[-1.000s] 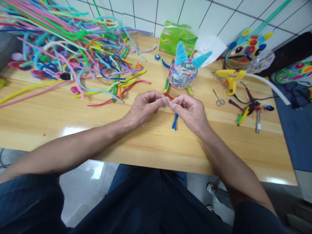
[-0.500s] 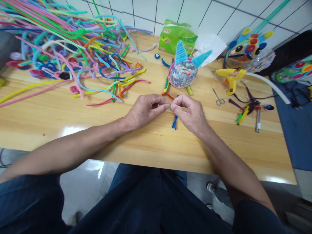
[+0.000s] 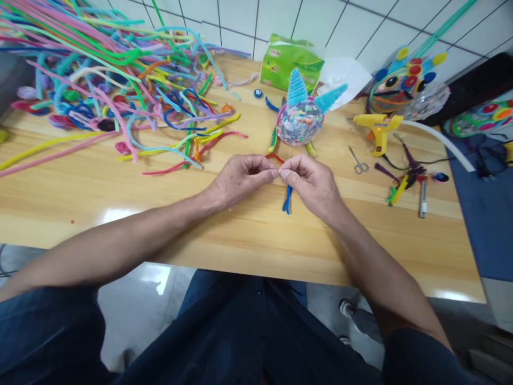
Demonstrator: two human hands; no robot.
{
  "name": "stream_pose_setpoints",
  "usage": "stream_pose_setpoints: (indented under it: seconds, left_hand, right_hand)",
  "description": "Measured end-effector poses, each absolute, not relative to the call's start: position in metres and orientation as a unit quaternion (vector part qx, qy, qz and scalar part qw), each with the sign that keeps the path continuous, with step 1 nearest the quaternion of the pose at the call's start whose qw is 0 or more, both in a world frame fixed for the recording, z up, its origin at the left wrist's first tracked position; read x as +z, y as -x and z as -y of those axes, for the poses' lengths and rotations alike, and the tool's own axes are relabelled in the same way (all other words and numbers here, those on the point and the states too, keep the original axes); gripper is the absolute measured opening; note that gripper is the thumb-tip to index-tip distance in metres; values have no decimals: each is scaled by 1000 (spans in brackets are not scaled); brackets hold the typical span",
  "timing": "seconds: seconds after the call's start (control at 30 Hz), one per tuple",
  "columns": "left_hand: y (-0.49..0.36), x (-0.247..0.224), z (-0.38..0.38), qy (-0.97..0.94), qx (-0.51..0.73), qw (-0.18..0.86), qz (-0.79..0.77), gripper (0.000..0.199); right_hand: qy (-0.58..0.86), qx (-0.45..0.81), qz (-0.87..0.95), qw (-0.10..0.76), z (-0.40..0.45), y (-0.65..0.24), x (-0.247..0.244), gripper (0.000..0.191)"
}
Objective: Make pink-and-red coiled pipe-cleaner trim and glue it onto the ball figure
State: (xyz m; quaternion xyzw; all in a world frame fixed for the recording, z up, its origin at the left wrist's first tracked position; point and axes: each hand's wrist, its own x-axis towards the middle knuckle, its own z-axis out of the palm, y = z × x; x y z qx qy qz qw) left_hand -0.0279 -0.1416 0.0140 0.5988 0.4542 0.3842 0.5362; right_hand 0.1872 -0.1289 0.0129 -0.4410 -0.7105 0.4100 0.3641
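My left hand and my right hand meet fingertip to fingertip above the table, each in a pinch. What sits between the fingertips is too small or too hidden to make out. Just behind them a red pipe cleaner shows, partly covered by the fingers; whether it is held I cannot tell. Blue pipe cleaners stick out below my right hand, crossing near their ends. Beyond the hands stands a clear ball filled with colourful bits, with light blue fuzzy ears and yellow-green legs.
A large heap of pipe cleaners covers the left. Small scissors, a yellow glue gun with its cord, and a utility knife lie at right. A green tissue pack stands against the tiled wall.
My two hands keep almost the same pinch, with only slight finger movement. The table things stay in place.
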Motion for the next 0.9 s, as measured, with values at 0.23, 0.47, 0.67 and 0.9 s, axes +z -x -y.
stream_pose_setpoints:
  seconds: [0.23, 0.47, 0.67, 0.9]
  left_hand:
    - [29, 13, 142, -615, 375, 527, -452, 29]
    - [29, 20, 140, -586, 367, 546, -473, 31]
    - [28, 20, 141, -584, 366, 555, -467, 27]
    - [26, 1, 138, -616, 437, 520, -400, 41]
  right_hand:
    - [444, 345, 743, 362, 130, -187, 14, 26]
    - [442, 430, 701, 359, 130, -187, 17, 30]
    - [444, 445, 685, 368, 129, -185, 12, 18]
    - [450, 443, 698, 336, 128, -187, 8, 22]
